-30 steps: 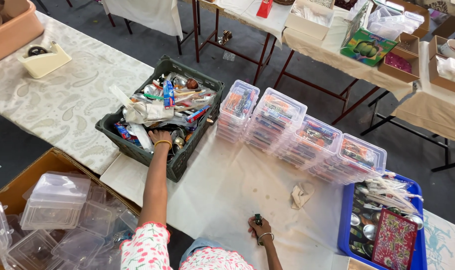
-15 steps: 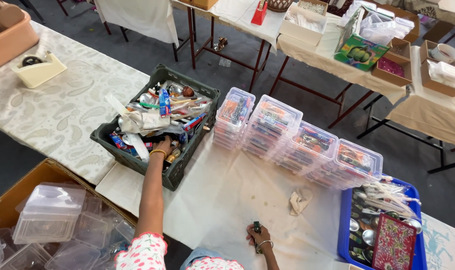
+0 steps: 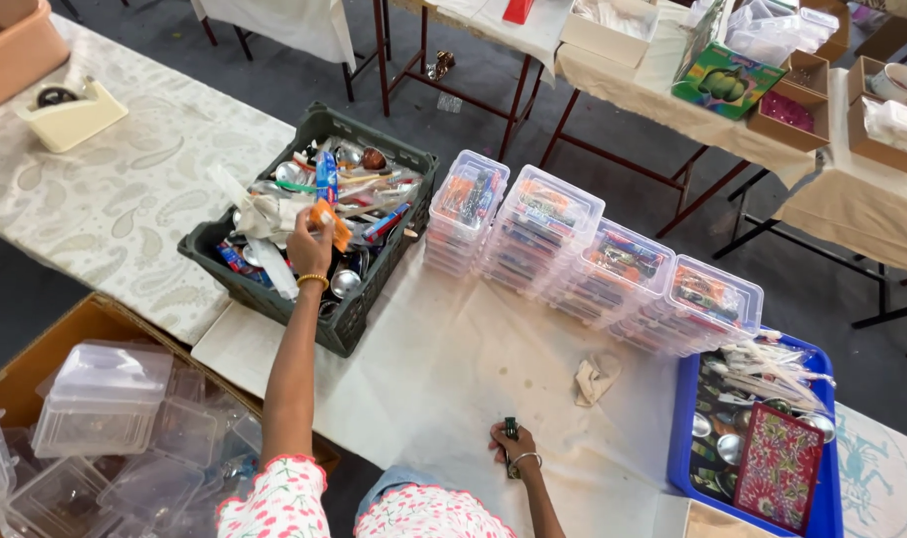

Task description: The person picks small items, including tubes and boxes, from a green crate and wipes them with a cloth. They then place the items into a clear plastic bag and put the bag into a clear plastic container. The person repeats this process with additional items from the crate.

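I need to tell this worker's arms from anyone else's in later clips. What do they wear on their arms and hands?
Both arms are bare below short white sleeves printed with small red or pink flowers. The left hand has a yellow beaded bangle at its wrist. The right hand has a thin silvery bangle. No gloves.

dark grey floor [image 3: 593, 120]; cloth-covered tables [image 3: 125, 199] in rows, red metal legs [image 3: 558, 130], even light

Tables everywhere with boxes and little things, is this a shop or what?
More likely a packing or sorting workroom. Long cloth-covered tables, a grey crate of mixed small things, and rows of filled clear boxes point that way.
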